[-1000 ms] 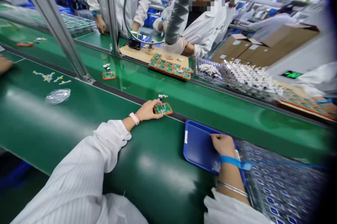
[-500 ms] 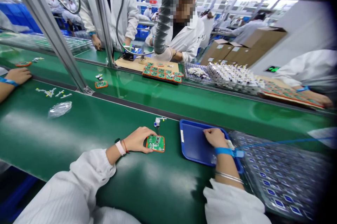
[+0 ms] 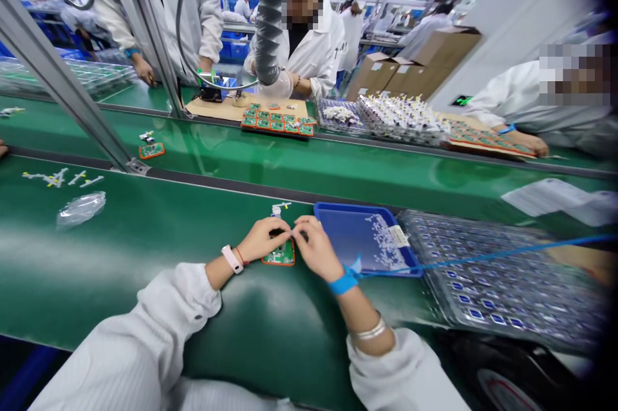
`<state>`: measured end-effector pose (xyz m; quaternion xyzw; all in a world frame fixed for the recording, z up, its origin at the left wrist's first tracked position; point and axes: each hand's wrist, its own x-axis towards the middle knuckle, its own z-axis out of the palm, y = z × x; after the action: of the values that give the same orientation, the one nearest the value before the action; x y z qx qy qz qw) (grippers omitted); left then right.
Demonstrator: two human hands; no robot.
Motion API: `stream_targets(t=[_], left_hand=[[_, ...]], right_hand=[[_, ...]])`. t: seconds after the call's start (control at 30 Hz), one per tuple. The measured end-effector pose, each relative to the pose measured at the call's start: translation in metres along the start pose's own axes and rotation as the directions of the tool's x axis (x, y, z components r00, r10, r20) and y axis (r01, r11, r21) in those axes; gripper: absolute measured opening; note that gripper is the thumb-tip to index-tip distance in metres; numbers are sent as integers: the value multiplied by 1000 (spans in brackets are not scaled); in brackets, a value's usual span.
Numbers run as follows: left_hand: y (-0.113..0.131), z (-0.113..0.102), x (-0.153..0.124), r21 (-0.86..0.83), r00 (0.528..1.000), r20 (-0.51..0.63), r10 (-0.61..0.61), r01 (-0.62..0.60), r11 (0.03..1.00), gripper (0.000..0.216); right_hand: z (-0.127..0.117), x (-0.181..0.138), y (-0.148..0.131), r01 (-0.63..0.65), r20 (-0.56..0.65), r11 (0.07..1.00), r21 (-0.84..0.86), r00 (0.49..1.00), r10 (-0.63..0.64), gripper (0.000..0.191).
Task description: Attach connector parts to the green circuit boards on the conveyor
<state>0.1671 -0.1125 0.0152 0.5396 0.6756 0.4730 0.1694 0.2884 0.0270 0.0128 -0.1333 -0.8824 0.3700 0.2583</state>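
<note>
A green circuit board [image 3: 280, 258] with an orange edge lies on the green bench in front of me, its upper part covered by my fingers. Over it, my left hand [image 3: 263, 239] is closed in a pinch. My right hand [image 3: 316, 248] pinches just to the right, its fingertips meeting those of the left. Whatever is between the fingertips is too small to make out. Just behind the board stands a small white part [image 3: 277, 210] with a thin white strip. To the right is a blue tray [image 3: 338, 237] with many tiny whitish pieces [image 3: 386, 243] in it.
Clear plastic trays of small blue-and-white parts [image 3: 476, 314] sit at right, crossed by my blue wrist cord [image 3: 483, 256]. At left lie white strips [image 3: 60, 177] and a plastic bag [image 3: 82, 208]. A metal post [image 3: 77, 89] rises by the conveyor [image 3: 232, 163]; co-workers sit beyond.
My right hand has left the blue tray and come left to the board. My left fingers have shifted from the board's edge to above it, meeting the right. The view has turned rightward.
</note>
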Motion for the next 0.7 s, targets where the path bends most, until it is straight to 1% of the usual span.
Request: stream_targets(t=[0.07, 0.13, 0.23, 0.33, 0.43, 0.63, 0.7], left_hand=[[0, 3, 2, -12, 1000, 1, -29, 29, 999, 16], [-2, 1, 0, -5, 999, 11, -48, 48, 999, 16], [-7, -2, -4, -22, 998, 15, -65, 65, 998, 15], [-11, -2, -6, -43, 997, 11, -71, 72, 997, 12], [-12, 0, -6, -22, 998, 2, -65, 65, 998, 8], [-8, -2, -6, 18, 997, 15, -80, 80, 997, 8], [-7, -3, -7, 36, 997, 17, -81, 80, 996, 8]], right_hand=[[21, -9, -9, -24, 17, 997, 80, 1000, 22, 15], [29, -14, -9, -49, 40, 992, 117, 998, 45, 14], [27, -16, -3, -59, 86, 990, 125, 995, 49, 12], [23, -17, -2, -61, 114, 995, 83, 992, 51, 12], [23, -19, -4, -63, 141, 997, 38, 988, 57, 12], [26, -19, -5, -93, 154, 989, 116, 985, 74, 12], [26, -20, -5, -85, 161, 990, 113, 985, 66, 12]])
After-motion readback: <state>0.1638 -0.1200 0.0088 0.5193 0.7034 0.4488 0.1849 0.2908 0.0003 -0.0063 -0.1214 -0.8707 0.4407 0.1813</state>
